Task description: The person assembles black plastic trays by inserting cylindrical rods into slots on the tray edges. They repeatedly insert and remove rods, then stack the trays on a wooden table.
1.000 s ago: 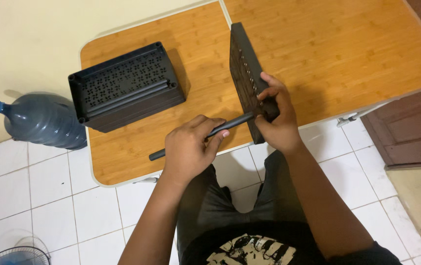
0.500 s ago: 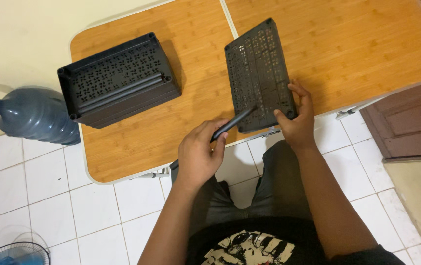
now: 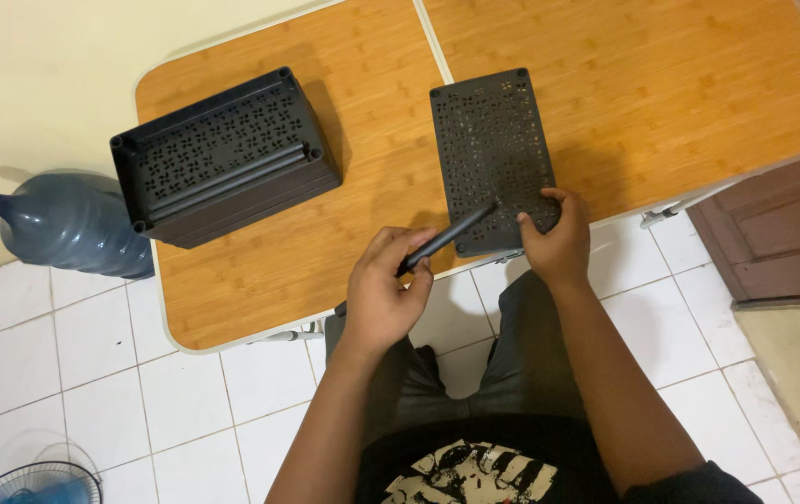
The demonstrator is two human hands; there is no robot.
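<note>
A flat dark grey perforated panel (image 3: 495,154) is laid on the wooden table (image 3: 680,103), close to its near edge, just right of the seam between the two tabletop halves. Its near right corner is gripped by the right hand (image 3: 556,245), thumb on top, fingers curled under the edge. A thin black rod (image 3: 446,239) is held in the closed left hand (image 3: 386,294), just left of and nearer than the panel; the rod's tip is touching the panel's near edge. The panel is rectangular, covered in small cut-out holes, with round sockets at the corners. A stack of matching dark perforated trays (image 3: 222,159) is seen well apart to the left on the table. A blue water jug (image 3: 69,224) is stood on the white tiled floor (image 3: 83,373) at far left.
</note>
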